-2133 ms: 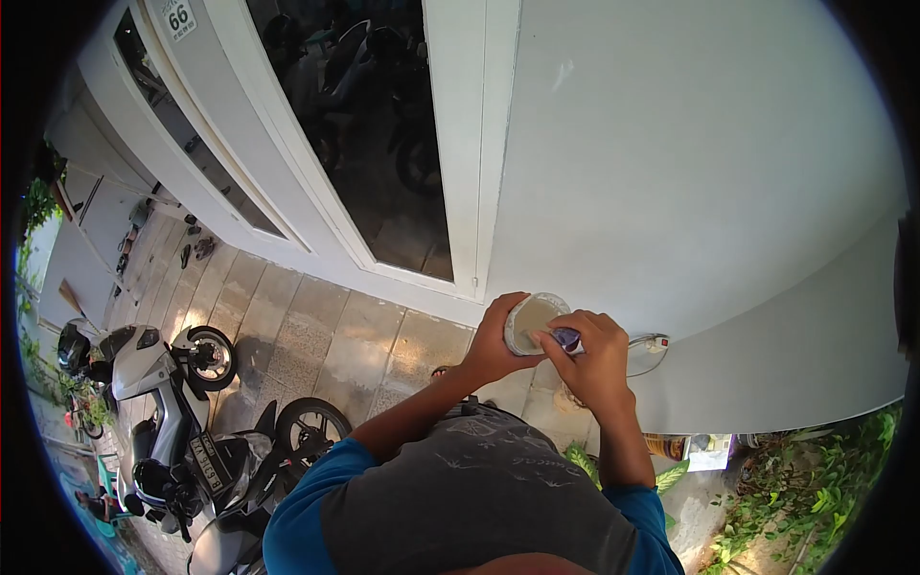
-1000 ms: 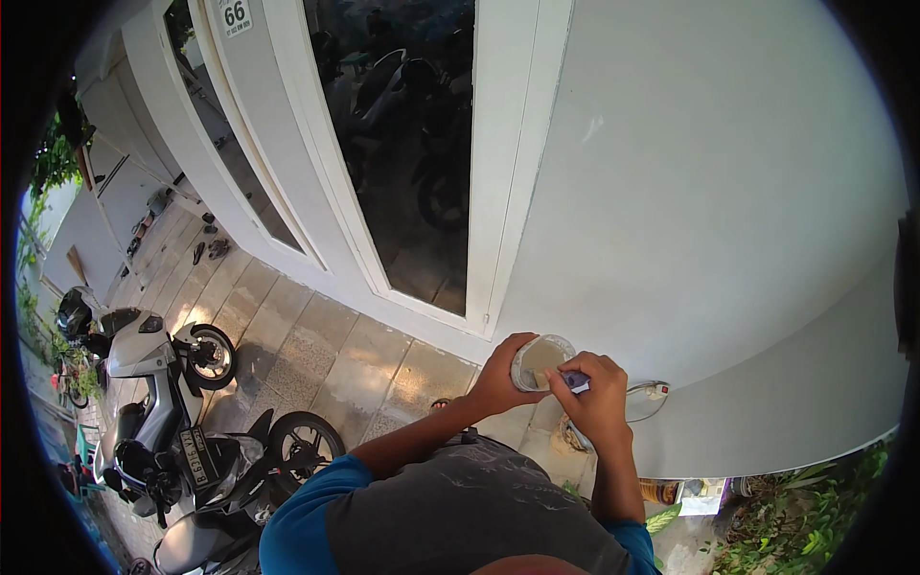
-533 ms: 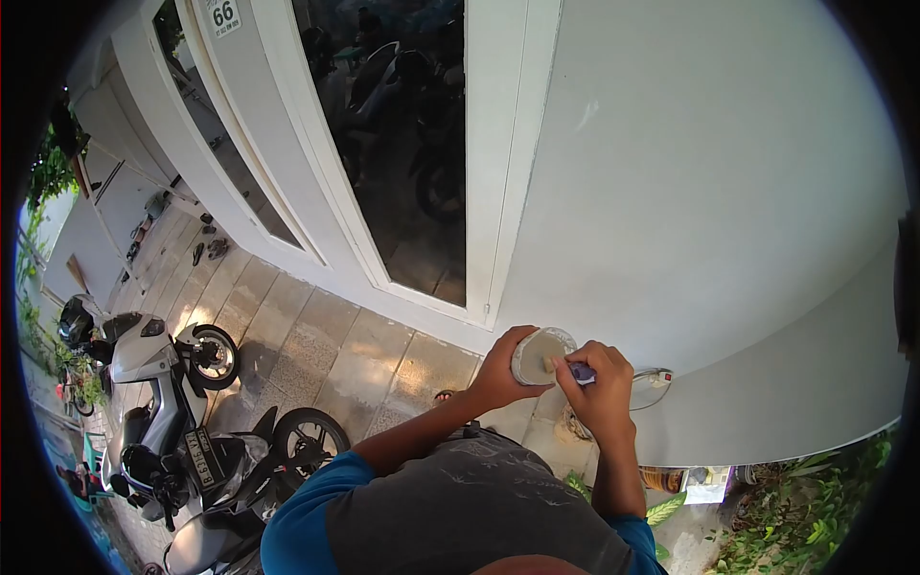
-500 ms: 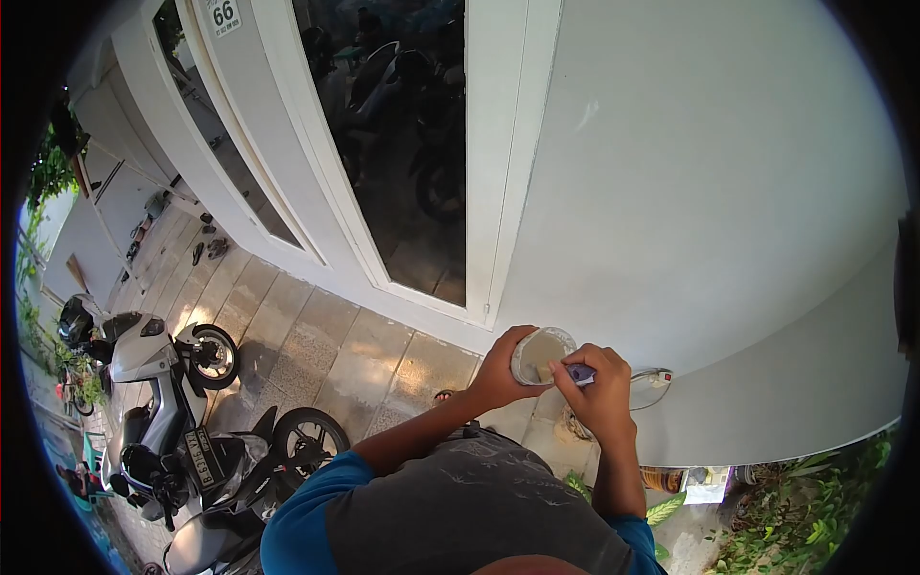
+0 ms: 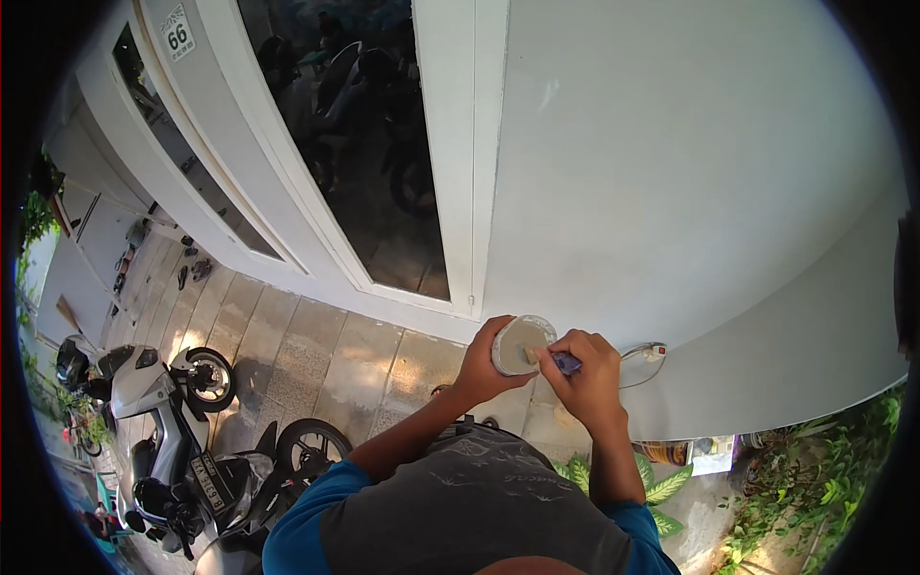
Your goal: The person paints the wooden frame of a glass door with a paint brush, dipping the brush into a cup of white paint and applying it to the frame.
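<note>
My left hand [image 5: 482, 364] is wrapped around the side of a whitish plastic tub [image 5: 511, 335], which is tilted so its open mouth faces me. Greyish-beige material shows inside the tub. My right hand [image 5: 589, 374] grips a small paintbrush by its purple handle [image 5: 567, 363]. The pale bristle end [image 5: 531, 355] dips into the tub's mouth near the right rim. Both hands are held in front of my chest, close to the base of the grey wall [image 5: 652, 192].
A white-framed dark glass door [image 5: 355, 153] stands ahead on the left. Motorbikes [image 5: 158, 383] are parked on the paving [image 5: 307, 335] at left. A cable with a plug [image 5: 655, 352] lies by the wall at right. Leafy plants [image 5: 805, 498] grow at lower right.
The view has swung slightly, so the door, hands and tub sit further left in it. The brush end stays inside the tub with a small shift, both grips unchanged.
</note>
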A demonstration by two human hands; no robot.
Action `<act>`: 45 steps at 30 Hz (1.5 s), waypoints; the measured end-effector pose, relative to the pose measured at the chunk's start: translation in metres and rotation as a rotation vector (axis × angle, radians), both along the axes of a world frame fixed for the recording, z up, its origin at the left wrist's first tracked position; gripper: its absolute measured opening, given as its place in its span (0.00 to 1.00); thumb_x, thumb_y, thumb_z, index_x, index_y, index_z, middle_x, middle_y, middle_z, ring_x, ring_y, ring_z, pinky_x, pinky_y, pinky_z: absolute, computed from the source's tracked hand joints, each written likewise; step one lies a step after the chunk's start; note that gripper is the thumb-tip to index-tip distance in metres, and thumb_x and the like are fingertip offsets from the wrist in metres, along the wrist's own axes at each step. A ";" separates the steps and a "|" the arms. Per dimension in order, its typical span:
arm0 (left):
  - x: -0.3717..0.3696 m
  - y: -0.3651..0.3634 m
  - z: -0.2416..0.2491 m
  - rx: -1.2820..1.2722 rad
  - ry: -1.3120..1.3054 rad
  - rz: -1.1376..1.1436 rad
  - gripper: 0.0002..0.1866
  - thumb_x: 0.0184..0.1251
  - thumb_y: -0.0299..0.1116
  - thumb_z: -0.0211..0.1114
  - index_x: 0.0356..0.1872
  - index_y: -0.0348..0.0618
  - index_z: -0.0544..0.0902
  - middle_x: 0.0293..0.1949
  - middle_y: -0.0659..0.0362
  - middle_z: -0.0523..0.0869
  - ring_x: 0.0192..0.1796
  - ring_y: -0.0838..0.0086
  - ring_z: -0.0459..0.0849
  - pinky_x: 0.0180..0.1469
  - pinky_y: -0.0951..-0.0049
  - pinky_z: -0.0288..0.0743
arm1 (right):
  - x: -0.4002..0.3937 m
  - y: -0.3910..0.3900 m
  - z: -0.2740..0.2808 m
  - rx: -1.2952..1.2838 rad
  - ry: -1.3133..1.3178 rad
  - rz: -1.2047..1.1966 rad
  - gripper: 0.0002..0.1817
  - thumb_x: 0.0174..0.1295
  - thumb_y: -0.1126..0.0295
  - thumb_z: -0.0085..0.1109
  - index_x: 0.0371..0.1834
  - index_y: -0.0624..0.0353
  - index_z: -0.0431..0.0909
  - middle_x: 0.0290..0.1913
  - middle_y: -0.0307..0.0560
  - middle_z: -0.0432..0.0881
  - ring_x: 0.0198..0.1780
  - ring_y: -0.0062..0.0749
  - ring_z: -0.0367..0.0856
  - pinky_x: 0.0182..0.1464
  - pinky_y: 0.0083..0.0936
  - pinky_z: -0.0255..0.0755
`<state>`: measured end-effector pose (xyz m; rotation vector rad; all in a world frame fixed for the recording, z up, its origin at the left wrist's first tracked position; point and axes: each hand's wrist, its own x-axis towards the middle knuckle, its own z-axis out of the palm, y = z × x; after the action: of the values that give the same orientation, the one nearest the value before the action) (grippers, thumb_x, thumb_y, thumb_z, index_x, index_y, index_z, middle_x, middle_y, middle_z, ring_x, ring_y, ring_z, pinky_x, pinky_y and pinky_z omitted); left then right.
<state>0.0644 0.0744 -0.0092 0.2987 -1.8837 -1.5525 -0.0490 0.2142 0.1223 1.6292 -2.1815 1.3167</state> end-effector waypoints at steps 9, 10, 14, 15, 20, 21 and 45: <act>0.002 -0.003 -0.002 -0.056 -0.026 0.039 0.46 0.43 0.33 0.88 0.66 0.41 0.73 0.58 0.52 0.81 0.62 0.61 0.82 0.64 0.61 0.76 | -0.001 -0.002 -0.005 -0.006 0.013 0.025 0.13 0.57 0.66 0.79 0.28 0.56 0.80 0.24 0.45 0.83 0.24 0.42 0.79 0.30 0.36 0.71; 0.002 -0.003 -0.001 -0.032 -0.028 0.033 0.46 0.43 0.34 0.88 0.66 0.41 0.73 0.59 0.52 0.81 0.62 0.61 0.82 0.64 0.61 0.76 | -0.002 -0.003 -0.006 -0.032 0.027 0.002 0.13 0.57 0.66 0.79 0.28 0.56 0.80 0.24 0.45 0.83 0.24 0.42 0.79 0.30 0.35 0.71; 0.003 -0.006 0.000 -0.038 -0.041 0.035 0.46 0.43 0.34 0.89 0.67 0.41 0.73 0.59 0.52 0.81 0.62 0.61 0.82 0.64 0.61 0.76 | -0.002 -0.006 -0.006 -0.027 -0.003 0.036 0.13 0.57 0.66 0.78 0.28 0.56 0.80 0.25 0.45 0.83 0.24 0.43 0.79 0.30 0.35 0.70; 0.003 -0.007 0.000 -0.038 -0.042 0.034 0.46 0.43 0.34 0.89 0.67 0.41 0.73 0.59 0.52 0.81 0.62 0.61 0.82 0.64 0.61 0.76 | -0.003 -0.006 -0.005 -0.029 -0.009 0.040 0.13 0.58 0.66 0.78 0.28 0.56 0.80 0.25 0.45 0.83 0.24 0.43 0.79 0.30 0.35 0.70; 0.004 -0.009 0.002 -0.040 -0.032 0.050 0.46 0.42 0.34 0.89 0.66 0.41 0.73 0.58 0.51 0.81 0.63 0.60 0.82 0.64 0.61 0.76 | -0.003 -0.007 -0.004 -0.051 -0.029 0.008 0.13 0.58 0.67 0.78 0.28 0.56 0.80 0.25 0.45 0.83 0.24 0.43 0.79 0.31 0.35 0.71; 0.004 -0.010 0.002 -0.038 -0.032 0.051 0.46 0.42 0.34 0.89 0.66 0.41 0.73 0.58 0.51 0.81 0.63 0.60 0.82 0.64 0.61 0.76 | -0.003 -0.006 0.000 -0.003 -0.054 0.033 0.12 0.58 0.69 0.77 0.28 0.58 0.81 0.25 0.46 0.83 0.26 0.41 0.79 0.31 0.34 0.71; 0.011 -0.041 -0.013 -0.063 -0.063 -0.037 0.48 0.43 0.32 0.89 0.68 0.40 0.70 0.61 0.52 0.80 0.64 0.62 0.81 0.65 0.62 0.76 | 0.008 -0.020 -0.019 -0.145 -0.197 -0.081 0.10 0.59 0.76 0.75 0.30 0.61 0.80 0.25 0.45 0.81 0.24 0.31 0.77 0.28 0.27 0.68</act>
<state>0.0754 0.0332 -0.0226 0.2889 -1.9934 -1.5202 -0.0407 0.1944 0.1032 1.3970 -2.1707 1.6315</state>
